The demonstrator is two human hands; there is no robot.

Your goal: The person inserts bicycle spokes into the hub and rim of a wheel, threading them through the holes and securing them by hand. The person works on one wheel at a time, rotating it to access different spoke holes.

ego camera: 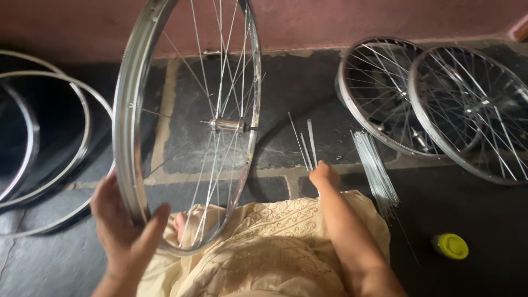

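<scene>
1. The left hand [124, 231] clasps the lower rim of the wheel [187, 124], thumb across its front.
2. The wheel stands upright over the lap: shiny silver rim, thin spokes, some loose, metal hub at centre.
3. Right of the wheel, the right hand [324, 175] pinches loose spokes [308, 144].
4. Farther right lies a spoke bundle [375, 170].

Wheel rim [127, 118]: bright silver metal; spokes [220, 82] thin, silver, crossing in a fan pattern. Hub [226, 126]: silver. Loose spoke bundle [375, 170]: pale silver. Bare rims [82, 121] at one side: silver. Two laced wheels [440, 104]: silver, criss-cross spokes. Floor [308, 82]: dark grey stone slabs, lighter tan joints. Wall [330, 22]: dull pink-red. Garment [275, 247]: cream with embroidered pattern. Small cap [451, 246]: yellow-green.
</scene>
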